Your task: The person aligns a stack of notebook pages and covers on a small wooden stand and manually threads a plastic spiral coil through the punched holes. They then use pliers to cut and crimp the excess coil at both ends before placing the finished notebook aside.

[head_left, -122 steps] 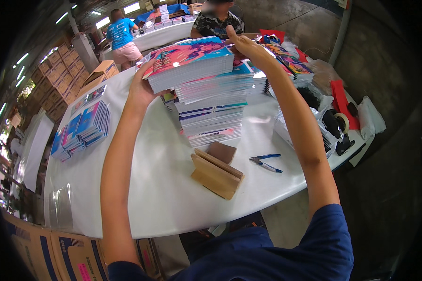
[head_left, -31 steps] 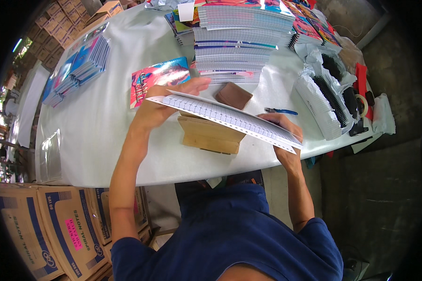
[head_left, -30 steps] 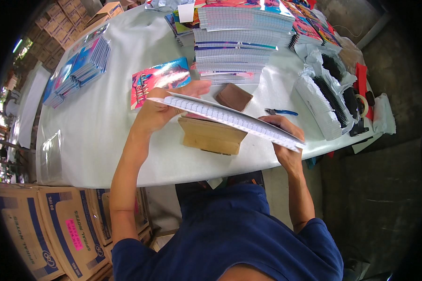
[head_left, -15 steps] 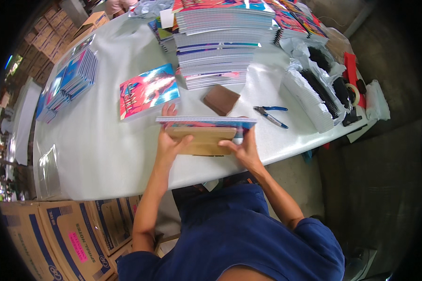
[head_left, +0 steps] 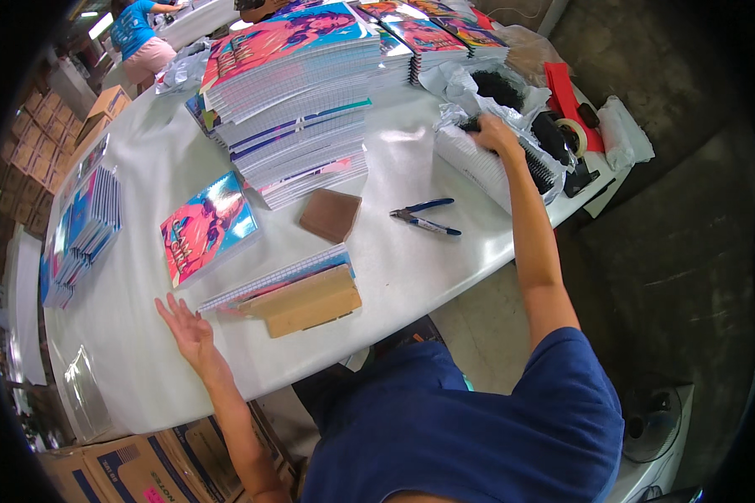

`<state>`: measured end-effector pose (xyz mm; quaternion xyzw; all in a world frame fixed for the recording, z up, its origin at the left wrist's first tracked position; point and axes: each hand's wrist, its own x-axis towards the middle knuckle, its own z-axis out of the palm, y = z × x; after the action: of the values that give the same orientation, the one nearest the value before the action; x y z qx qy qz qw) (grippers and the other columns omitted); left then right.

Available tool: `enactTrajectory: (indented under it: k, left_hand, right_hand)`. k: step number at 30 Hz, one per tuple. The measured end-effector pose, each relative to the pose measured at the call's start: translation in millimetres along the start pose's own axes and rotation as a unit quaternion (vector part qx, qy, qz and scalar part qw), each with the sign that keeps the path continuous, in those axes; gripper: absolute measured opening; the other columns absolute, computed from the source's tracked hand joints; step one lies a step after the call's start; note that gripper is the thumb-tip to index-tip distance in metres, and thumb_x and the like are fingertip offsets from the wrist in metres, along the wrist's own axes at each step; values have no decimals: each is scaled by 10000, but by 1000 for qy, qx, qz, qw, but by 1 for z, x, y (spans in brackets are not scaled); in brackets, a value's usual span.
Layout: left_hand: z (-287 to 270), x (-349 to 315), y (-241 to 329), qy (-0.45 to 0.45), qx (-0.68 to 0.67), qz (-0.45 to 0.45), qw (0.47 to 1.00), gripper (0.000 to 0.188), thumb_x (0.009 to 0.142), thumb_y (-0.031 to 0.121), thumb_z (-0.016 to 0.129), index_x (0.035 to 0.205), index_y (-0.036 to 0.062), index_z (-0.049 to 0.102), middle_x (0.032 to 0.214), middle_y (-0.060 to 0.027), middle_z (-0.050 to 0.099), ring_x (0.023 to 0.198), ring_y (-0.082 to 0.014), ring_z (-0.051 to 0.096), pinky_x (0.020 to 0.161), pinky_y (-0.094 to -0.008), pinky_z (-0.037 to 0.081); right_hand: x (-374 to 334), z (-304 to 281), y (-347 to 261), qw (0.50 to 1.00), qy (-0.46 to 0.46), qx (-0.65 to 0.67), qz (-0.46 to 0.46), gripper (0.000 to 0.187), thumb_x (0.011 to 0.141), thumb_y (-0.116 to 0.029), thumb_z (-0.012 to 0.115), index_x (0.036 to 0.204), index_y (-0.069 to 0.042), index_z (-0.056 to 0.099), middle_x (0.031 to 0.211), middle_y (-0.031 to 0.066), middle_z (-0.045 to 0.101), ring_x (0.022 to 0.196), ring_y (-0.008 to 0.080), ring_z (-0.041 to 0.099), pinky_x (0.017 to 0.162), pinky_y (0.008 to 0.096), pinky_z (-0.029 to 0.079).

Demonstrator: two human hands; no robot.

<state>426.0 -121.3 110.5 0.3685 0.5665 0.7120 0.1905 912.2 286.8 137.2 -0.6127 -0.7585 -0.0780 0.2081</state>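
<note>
My left hand (head_left: 190, 332) is open, fingers spread, just above the table beside a notebook block (head_left: 268, 281). That block leans against a tan cardboard holder (head_left: 315, 302) near the front edge, and neither hand touches it. At the right, my right hand (head_left: 498, 136) reaches into a white box (head_left: 478, 172) of black spiral binding coils (head_left: 538, 172). Its fingers are closed at the far end of the coils, with the fingertips partly hidden. Between the hands lie a brown square block (head_left: 330, 215) and blue-handled pliers (head_left: 425, 216).
A tall stack of notebooks (head_left: 298, 109) stands at the back. A single notebook (head_left: 210, 226) with a pink and blue cover lies left of it. More bound notebooks (head_left: 84, 226) line the left edge. Tape (head_left: 572, 138) sits far right. Another person (head_left: 138, 38) stands beyond.
Both hands have let go of the notebook block, which now leans on the cardboard holder. My right hand has moved far right into the coil box; my left has drawn back leftward and opened.
</note>
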Motion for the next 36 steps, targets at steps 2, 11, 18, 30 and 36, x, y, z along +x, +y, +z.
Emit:
enactTrajectory:
  k: [2,11,18,30,36]
  left_hand:
    - [-7,-4,4,17,7,-14,1000,945,880,334,724,1571,129,113,1606,-142,200,1476,-312,195,1171,-433,199]
    - [-4,-5,37,62,26,8,998,726,949,72,593,1552,62,189,1599,-153,220,1476,-284,212,1172,-397,188]
    - [42,0,94,59,227,147,961,632,934,32,578,1506,11,310,1572,-131,304,1465,-288,247,1176,-411,205]
    - [150,-3,123,-220,461,317,799,600,843,134,706,1411,115,514,1517,-104,417,1448,-382,264,1159,-540,176]
    - [167,-2,102,-220,520,283,775,607,842,366,697,1380,133,542,1462,-103,465,1398,-422,312,1102,-597,243]
  right_hand:
    - [3,36,19,994,9,-90,-63,338,802,-299,724,928,11,677,922,197,697,893,356,664,722,445,513]
    - [6,-1,1,997,-40,6,-60,168,815,-193,689,811,-25,692,883,219,681,873,385,662,714,472,511]
    - [14,-39,-6,995,-2,-35,-98,110,830,-130,664,887,-45,705,953,191,654,920,371,654,758,463,518]
    - [18,-46,-9,992,-6,-1,-129,111,810,-121,687,877,-39,720,952,157,656,897,354,638,761,446,507]
    - [-20,-105,-99,949,149,94,-261,196,821,-68,654,1000,-105,726,945,131,669,899,312,639,762,416,511]
